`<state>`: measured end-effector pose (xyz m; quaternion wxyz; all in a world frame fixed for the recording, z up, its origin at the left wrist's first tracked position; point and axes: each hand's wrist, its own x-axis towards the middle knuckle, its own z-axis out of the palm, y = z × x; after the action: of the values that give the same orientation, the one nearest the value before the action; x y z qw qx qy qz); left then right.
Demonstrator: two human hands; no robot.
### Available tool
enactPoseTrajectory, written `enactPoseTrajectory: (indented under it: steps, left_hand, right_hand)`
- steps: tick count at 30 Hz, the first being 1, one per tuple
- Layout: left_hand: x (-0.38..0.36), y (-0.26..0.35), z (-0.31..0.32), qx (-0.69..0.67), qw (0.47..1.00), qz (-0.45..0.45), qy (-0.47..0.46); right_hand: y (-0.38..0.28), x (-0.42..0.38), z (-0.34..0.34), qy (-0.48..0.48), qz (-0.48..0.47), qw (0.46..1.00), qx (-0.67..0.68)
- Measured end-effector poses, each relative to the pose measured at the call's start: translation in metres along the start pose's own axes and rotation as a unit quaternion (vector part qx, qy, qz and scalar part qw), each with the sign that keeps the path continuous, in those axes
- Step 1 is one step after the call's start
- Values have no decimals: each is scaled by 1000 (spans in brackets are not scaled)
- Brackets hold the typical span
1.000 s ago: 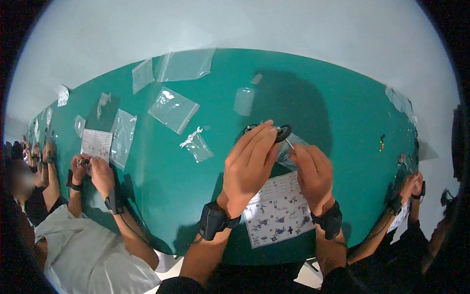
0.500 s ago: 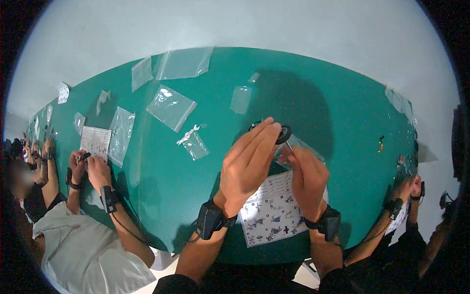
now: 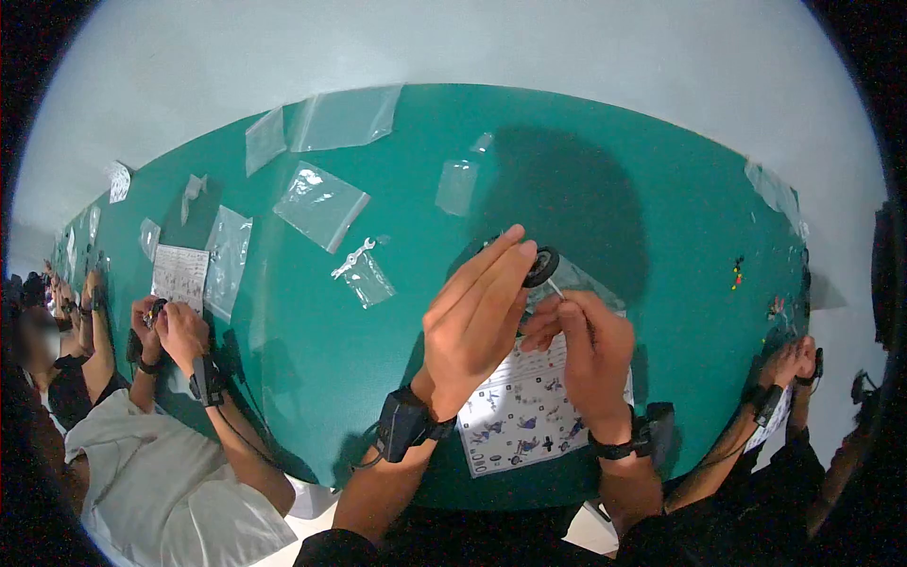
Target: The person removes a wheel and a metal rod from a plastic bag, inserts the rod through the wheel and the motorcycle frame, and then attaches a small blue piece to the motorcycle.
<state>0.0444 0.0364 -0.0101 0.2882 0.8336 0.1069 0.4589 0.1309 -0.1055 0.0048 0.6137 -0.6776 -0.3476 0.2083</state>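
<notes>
A small black toy wheel [image 3: 542,266] with a pale hub sits at the fingertips of my left hand [image 3: 475,317]. The fingers lie pressed together around it, and the thumb is hidden behind them. My right hand [image 3: 600,354] pinches a thin metal rod [image 3: 556,287] between thumb and forefinger, its upper end right at the wheel's lower edge. Behind the right fingers lies a clear plastic bag [image 3: 590,283]. Under both hands is a printed instruction sheet [image 3: 520,425] with small assembly drawings.
Clear bags [image 3: 321,206] and a white wrench-shaped piece [image 3: 354,257] lie left on the green table [image 3: 406,161]. Small coloured parts [image 3: 737,274] lie at the right. A co-worker's hands [image 3: 175,331] work beside another sheet [image 3: 181,274]; another person's hands [image 3: 792,362] are at the right edge.
My right hand has turned, with its other fingers now showing below the rod. The wheel is tilted more toward me. The whole view has shifted slightly.
</notes>
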Motion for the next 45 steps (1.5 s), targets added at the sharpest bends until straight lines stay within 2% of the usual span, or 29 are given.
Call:
enactPoseTrajectory:
  steps: [4, 7, 10, 13, 16, 17, 19, 22, 25, 26, 29, 34, 35, 37, 38, 41, 45]
  left_hand:
    - [0, 1, 0, -4, 1000, 1, -8]
    - [1, 1, 1, -18, 1000, 10, -7]
    - [0, 0, 2, -34, 999, 26, -14]
    - [-1, -2, 3, -38, 998, 38, -20]
    - [-4, -6, 5, -43, 998, 41, -18]
    - [-4, -6, 5, -47, 998, 41, -17]
    - [-1, 1, 2, -63, 997, -19, -43]
    - [2, 4, 0, -102, 991, -64, -55]
    - [7, 0, -9, -125, 987, -57, -80]
    - [8, -2, -11, -129, 986, -52, -93]
    - [5, -7, -8, -210, 958, -170, -101]
    - [-3, -17, 0, -324, 906, -251, -105]
    - [-1, -19, -3, -321, 904, -261, -102]
    - [0, -22, -6, -267, 933, -202, -130]
    - [-1, -25, -3, -280, 929, -200, -138]
    - [-7, -31, -2, -294, 923, -198, -149]
    - [-6, -22, 1, -331, 908, -226, -123]
  right_hand:
    - [-9, 1, -5, -30, 126, 977, 169]
    - [-10, 5, -17, -67, 258, 918, 293]
    - [4, 4, -30, -114, 311, 806, 491]
    - [17, 7, -35, -165, 366, 652, 643]
    - [12, 7, -31, -164, 349, 698, 604]
    - [10, 8, -30, -152, 338, 740, 562]
    - [6, 8, -28, -124, 314, 815, 471]
    - [5, 11, -28, -115, 254, 906, 318]
    - [4, 12, -30, -75, 220, 950, 210]
    - [2, 13, -30, -76, 210, 957, 185]
    - [-1, 16, -34, -79, 182, 972, 124]
    - [6, 12, -32, -68, 139, 988, 15]
    - [23, 18, -31, -18, -102, 979, -174]
    - [30, 18, -28, 20, -123, 975, -182]
    - [15, 11, -34, -19, 103, 994, -34]
    - [12, 12, -38, -30, 56, 987, -149]
    - [21, 7, -33, 8, -40, 966, -256]
